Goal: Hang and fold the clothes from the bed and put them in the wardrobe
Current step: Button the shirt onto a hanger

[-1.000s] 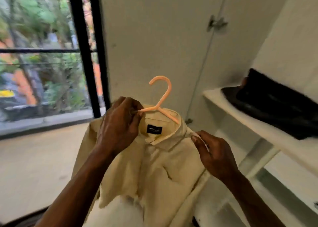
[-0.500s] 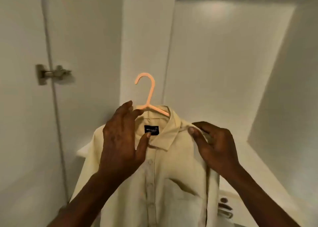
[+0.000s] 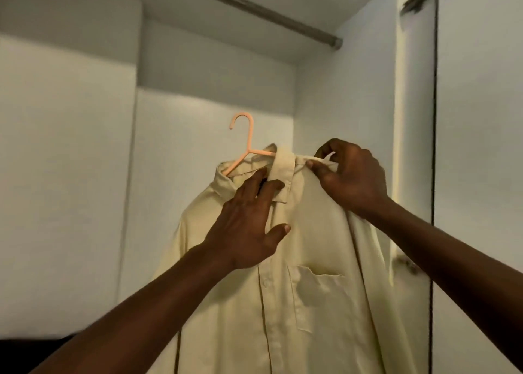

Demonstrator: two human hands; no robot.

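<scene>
The pale yellow button-up cotton shirt sits on the peach plastic hanger at frame centre, inside the white wardrobe, well below the grey metal rail at upper centre. My right hand pinches the shirt's shoulder seam beside the collar. My left hand lies flat, fingers spread, against the placket, gripping nothing. I judge the fabric light, soft and liable to slide off. Best hold: the hanger neck beneath the hook.
</scene>
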